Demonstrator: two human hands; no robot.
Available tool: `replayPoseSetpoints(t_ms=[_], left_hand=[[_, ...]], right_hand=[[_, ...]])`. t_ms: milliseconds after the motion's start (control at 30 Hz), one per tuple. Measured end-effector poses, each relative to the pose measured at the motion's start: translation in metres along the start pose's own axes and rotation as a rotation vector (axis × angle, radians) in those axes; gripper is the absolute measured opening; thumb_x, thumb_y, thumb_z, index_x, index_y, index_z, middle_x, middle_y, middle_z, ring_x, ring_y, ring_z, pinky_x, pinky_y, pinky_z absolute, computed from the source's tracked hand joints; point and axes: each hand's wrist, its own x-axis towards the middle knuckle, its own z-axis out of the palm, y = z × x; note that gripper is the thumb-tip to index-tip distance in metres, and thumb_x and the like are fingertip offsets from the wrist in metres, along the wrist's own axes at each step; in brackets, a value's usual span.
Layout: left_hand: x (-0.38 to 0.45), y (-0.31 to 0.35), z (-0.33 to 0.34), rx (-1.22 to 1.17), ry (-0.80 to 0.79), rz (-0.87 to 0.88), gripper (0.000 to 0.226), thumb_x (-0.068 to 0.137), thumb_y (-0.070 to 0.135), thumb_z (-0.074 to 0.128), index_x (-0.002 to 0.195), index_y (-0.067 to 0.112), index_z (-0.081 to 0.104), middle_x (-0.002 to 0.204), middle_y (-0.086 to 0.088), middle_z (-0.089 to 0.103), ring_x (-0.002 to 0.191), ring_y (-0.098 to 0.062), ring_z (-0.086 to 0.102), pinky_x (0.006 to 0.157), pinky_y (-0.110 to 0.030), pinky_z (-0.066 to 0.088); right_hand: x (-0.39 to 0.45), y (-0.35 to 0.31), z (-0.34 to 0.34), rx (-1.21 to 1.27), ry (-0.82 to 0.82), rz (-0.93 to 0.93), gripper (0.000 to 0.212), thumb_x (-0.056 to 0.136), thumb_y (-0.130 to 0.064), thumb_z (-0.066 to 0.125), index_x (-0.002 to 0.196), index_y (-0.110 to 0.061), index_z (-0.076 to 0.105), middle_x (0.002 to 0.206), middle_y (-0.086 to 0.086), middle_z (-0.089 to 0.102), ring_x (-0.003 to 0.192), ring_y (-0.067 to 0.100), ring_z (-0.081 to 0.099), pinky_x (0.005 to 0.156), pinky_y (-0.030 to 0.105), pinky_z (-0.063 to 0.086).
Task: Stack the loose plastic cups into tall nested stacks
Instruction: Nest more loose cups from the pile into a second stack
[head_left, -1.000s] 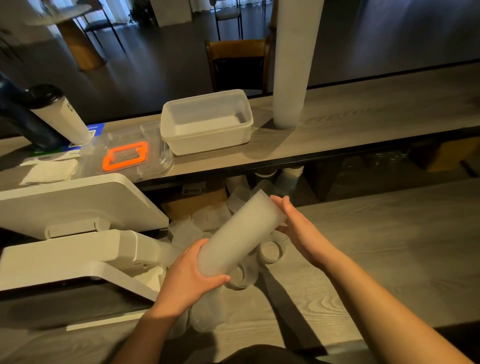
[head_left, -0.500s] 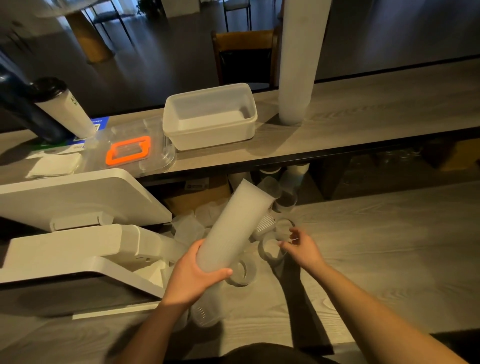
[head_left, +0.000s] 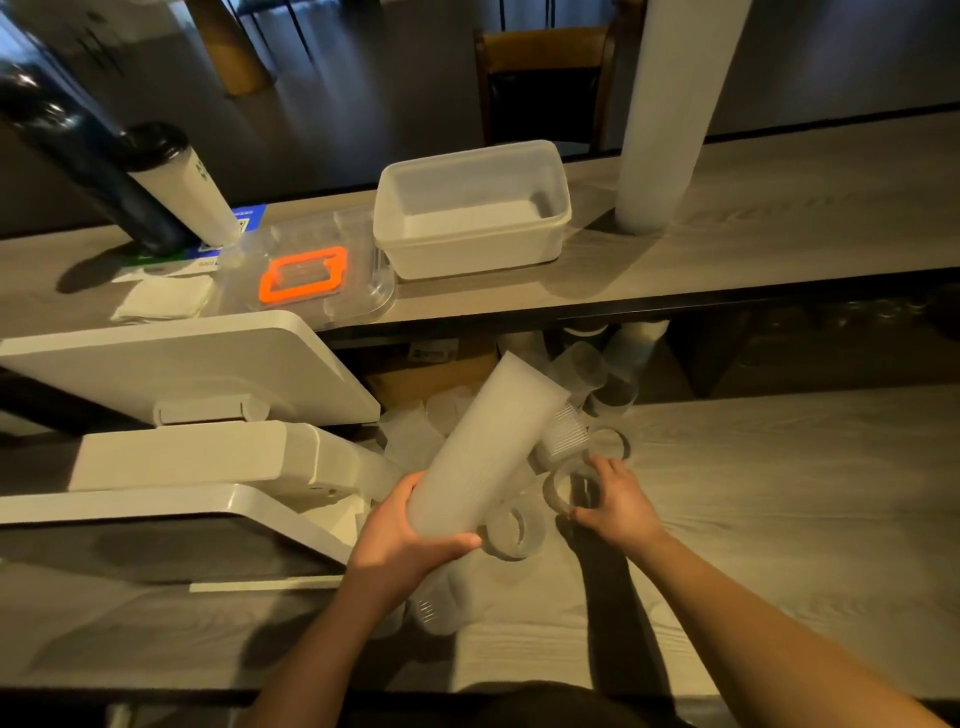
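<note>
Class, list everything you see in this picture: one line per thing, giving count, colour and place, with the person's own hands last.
nested cup stack: one, translucent white, tilted, held above the lower counter
loose cups: several, clear, scattered on the lower counter
tall cup stack: one, white, upright on the upper shelf
tub: one, white, upper shelf
lid: one, clear with orange frame, left of the tub
tumbler: one, white with black lid, shelf's left end
left hand: grips the nested cup stack's lower end
right hand: fingers round a loose cup
</note>
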Motion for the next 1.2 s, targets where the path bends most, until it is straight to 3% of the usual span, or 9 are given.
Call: replayPoseSetpoints(t_ms=[267, 367, 500, 567, 667, 800, 933, 1000, 1200], left_hand=[[0.005, -0.003, -0.001, 0.009, 0.003, 0.031, 0.095, 0.044, 0.058, 0.088, 0.125, 0.034, 0.045, 0.113, 0.014, 0.055, 0.099, -0.006, 0.056, 0.072, -0.025, 0.049], [0.008, -0.001, 0.002, 0.021, 0.001, 0.063, 0.088, 0.056, 0.045, 0.094, 0.128, 0.031, 0.045, 0.114, 0.014, 0.054, 0.101, -0.006, 0.056, 0.071, -0.021, 0.048], [0.008, 0.007, 0.006, 0.062, 0.002, 0.106, 0.084, 0.060, 0.043, 0.092, 0.128, 0.033, 0.044, 0.115, 0.013, 0.053, 0.099, -0.003, 0.054, 0.072, -0.021, 0.047], [0.007, 0.011, 0.007, 0.076, -0.001, 0.127, 0.083, 0.060, 0.043, 0.092, 0.126, 0.036, 0.043, 0.113, 0.017, 0.052, 0.098, 0.000, 0.053, 0.072, -0.022, 0.047], [0.006, 0.015, 0.010, 0.109, -0.011, 0.177, 0.081, 0.060, 0.044, 0.091, 0.124, 0.039, 0.042, 0.110, 0.025, 0.049, 0.097, 0.005, 0.051, 0.069, -0.016, 0.044], [0.005, 0.017, 0.013, 0.181, -0.038, 0.227, 0.084, 0.060, 0.052, 0.089, 0.127, 0.043, 0.038, 0.115, 0.022, 0.048, 0.100, 0.000, 0.052, 0.071, -0.013, 0.043], [0.005, 0.016, 0.015, 0.236, -0.044, 0.268, 0.088, 0.057, 0.062, 0.085, 0.130, 0.045, 0.040, 0.119, 0.023, 0.050, 0.105, -0.002, 0.053, 0.076, -0.020, 0.049], [0.005, 0.016, 0.015, 0.259, -0.049, 0.283, 0.089, 0.054, 0.066, 0.083, 0.130, 0.045, 0.041, 0.119, 0.024, 0.051, 0.105, -0.002, 0.054, 0.082, -0.029, 0.054], [0.003, 0.015, 0.014, 0.297, -0.041, 0.319, 0.089, 0.052, 0.069, 0.080, 0.129, 0.046, 0.043, 0.117, 0.026, 0.052, 0.105, -0.001, 0.054, 0.084, -0.032, 0.053]], right_hand=[[-0.012, 0.000, -0.015, 0.398, 0.058, 0.165, 0.071, 0.081, -0.023, 0.080, 0.141, -0.015, 0.043, 0.133, 0.004, 0.056, 0.115, 0.018, 0.056, 0.091, 0.030, 0.052], [-0.016, -0.003, -0.033, 0.574, 0.066, 0.191, 0.064, 0.086, -0.021, 0.075, 0.141, -0.018, 0.043, 0.129, 0.004, 0.053, 0.111, 0.019, 0.054, 0.076, 0.022, 0.051], [-0.021, -0.004, -0.057, 0.727, 0.083, 0.180, 0.039, 0.094, -0.024, 0.064, 0.132, -0.023, 0.054, 0.129, 0.006, 0.055, 0.116, 0.024, 0.054, 0.100, 0.043, 0.050], [-0.024, -0.007, -0.070, 0.866, 0.096, 0.159, 0.029, 0.094, -0.022, 0.062, 0.123, -0.019, 0.059, 0.128, 0.012, 0.058, 0.113, 0.024, 0.056, 0.099, 0.042, 0.050], [-0.029, -0.018, -0.093, 1.056, 0.105, 0.085, 0.034, 0.095, -0.017, 0.059, 0.128, -0.009, 0.058, 0.130, 0.019, 0.057, 0.115, 0.030, 0.058, 0.088, 0.033, 0.051], [-0.037, -0.037, -0.121, 1.132, 0.211, -0.003, 0.038, 0.099, -0.023, 0.053, 0.137, -0.017, 0.054, 0.129, 0.007, 0.058, 0.117, 0.023, 0.058, 0.086, 0.029, 0.050], [-0.043, -0.050, -0.139, 1.049, 0.317, -0.076, 0.054, 0.087, -0.043, 0.059, 0.136, -0.023, 0.056, 0.131, 0.002, 0.057, 0.120, 0.020, 0.055, 0.095, 0.035, 0.049], [-0.046, -0.054, -0.144, 0.993, 0.302, -0.118, 0.060, 0.082, -0.048, 0.059, 0.136, -0.024, 0.055, 0.129, -0.002, 0.058, 0.121, 0.018, 0.054, 0.099, 0.035, 0.047], [-0.054, -0.067, -0.145, 0.839, 0.237, -0.171, 0.075, 0.073, -0.060, 0.058, 0.140, -0.026, 0.054, 0.134, -0.008, 0.057, 0.127, 0.013, 0.050, 0.109, 0.039, 0.041]])
